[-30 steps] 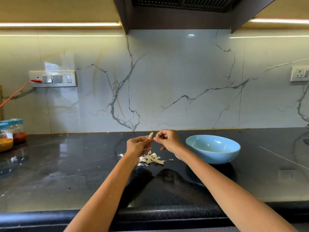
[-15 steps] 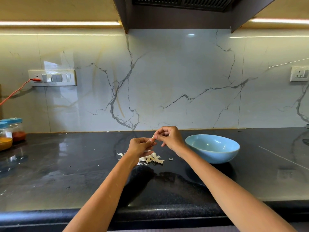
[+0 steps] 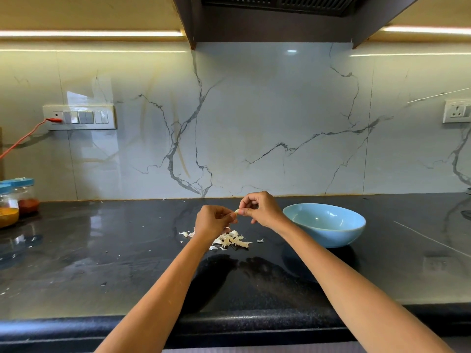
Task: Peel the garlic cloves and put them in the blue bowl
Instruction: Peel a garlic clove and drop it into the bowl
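View count: I have one feed only, the head camera, so no second view overlaps it.
Mount: it sits on the person's head, above the near edge of the black counter (image 3: 76,263).
Facing: forward and slightly down, square toward the marble backsplash (image 3: 254,123) at 12 o'clock.
Nearness: forearms enter from 6 o'clock; the left hand (image 3: 212,221) and right hand (image 3: 260,208) meet near centre frame at arm's reach.
Lens: wide-angle; the hood (image 3: 275,19) shows at 12, spice jars (image 3: 15,200) at 9, socket (image 3: 456,110) at 2.
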